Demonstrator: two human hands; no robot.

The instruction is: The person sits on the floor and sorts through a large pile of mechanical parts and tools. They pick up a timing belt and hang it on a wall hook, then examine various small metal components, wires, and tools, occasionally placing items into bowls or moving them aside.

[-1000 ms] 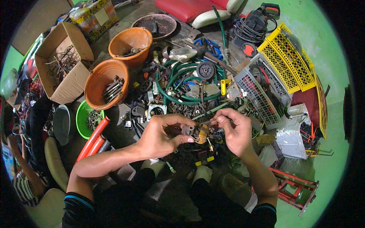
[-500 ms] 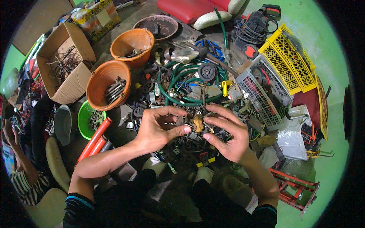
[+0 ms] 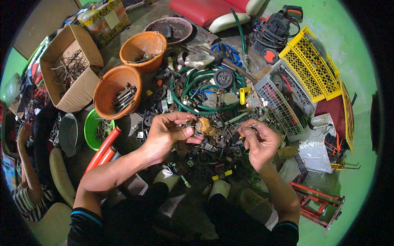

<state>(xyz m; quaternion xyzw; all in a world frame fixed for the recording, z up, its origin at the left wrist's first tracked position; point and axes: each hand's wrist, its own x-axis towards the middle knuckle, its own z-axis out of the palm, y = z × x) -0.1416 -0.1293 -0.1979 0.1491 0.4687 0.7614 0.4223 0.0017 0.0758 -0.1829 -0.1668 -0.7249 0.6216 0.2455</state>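
Observation:
My left hand (image 3: pixel 166 133) is closed over the pile, with a small dark metal part with a yellow-brown lump (image 3: pixel 207 126) pinched between thumb and fingers. A thin wire-like loop shows beside the thumb. To its right, apart from it, my right hand (image 3: pixel 262 141) has its fingertips drawn together; whatever sits in them is too small to make out. Beneath both hands spreads a heap of mixed metal and plastic scrap (image 3: pixel 209 158). Behind them lies a coiled green hose (image 3: pixel 186 107) with a black pulley-like wheel (image 3: pixel 223 78) on it.
Two orange buckets (image 3: pixel 98 88) holding metal pieces, a green bucket (image 3: pixel 87 130) and a cardboard box (image 3: pixel 78 96) of wires stand left. Grey (image 3: pixel 283 102) and yellow crates (image 3: pixel 312 69) are right. Red tubes (image 3: pixel 100 151) lie by my left forearm. Another person's arm (image 3: pixel 26 160) is far left.
My right hand has drawn away to the right and its fingers have closed together. The yellow-brown part stays in my left hand, slightly turned. The other person's arm at far left has shifted.

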